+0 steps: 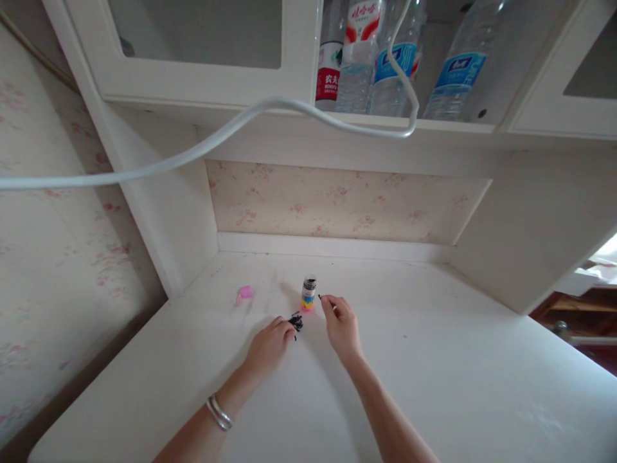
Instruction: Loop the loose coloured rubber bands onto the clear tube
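A small clear bottle with a coloured label and a pinkish base stands upright on the white tabletop, dark contents showing inside. Just in front of it, the fingers of my left hand are closed on a bunch of thin black pieces, too small to name more exactly. To the right of the bottle, my right hand pinches one tiny black piece between thumb and forefinger, close to the bottle but apart from it. A pink cap-like piece lies left of the bottle.
The white tabletop is bounded by side panels and a low back ledge. Above it hangs a cabinet holding several plastic bottles. A white cable droops across the upper view. Drawers or shelves show at far right.
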`<state>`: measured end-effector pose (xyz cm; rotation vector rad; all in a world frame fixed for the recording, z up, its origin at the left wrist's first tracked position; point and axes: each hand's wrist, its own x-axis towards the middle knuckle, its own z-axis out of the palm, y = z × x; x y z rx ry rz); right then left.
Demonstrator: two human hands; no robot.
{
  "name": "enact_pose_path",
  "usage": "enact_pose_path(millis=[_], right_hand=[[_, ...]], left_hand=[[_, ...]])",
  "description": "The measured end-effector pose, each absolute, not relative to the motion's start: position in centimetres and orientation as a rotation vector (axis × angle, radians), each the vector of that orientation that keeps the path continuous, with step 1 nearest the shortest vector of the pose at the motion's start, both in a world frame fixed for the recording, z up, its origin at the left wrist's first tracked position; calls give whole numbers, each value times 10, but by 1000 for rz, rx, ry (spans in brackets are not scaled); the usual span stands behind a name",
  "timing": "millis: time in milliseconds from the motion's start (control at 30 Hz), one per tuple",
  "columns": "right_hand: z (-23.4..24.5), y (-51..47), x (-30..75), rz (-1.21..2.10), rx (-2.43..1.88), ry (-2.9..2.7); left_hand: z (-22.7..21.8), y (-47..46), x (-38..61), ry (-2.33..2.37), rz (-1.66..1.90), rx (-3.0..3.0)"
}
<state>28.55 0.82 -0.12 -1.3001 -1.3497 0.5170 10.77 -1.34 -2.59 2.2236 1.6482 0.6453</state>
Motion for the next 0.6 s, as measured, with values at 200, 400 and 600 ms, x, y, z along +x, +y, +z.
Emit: enact_pose_path(millis=[200, 400, 600], right_hand=[[42, 42, 289, 413, -1274, -1506], [41, 66, 289, 360, -1335, -1632], [37, 76, 287, 319, -1368, -1688]], left_hand=[[-29, -12, 105, 1645, 653, 2234], [-29, -13, 105, 1660, 650, 2225], [-28, -14, 106, 1672, 628, 2236]])
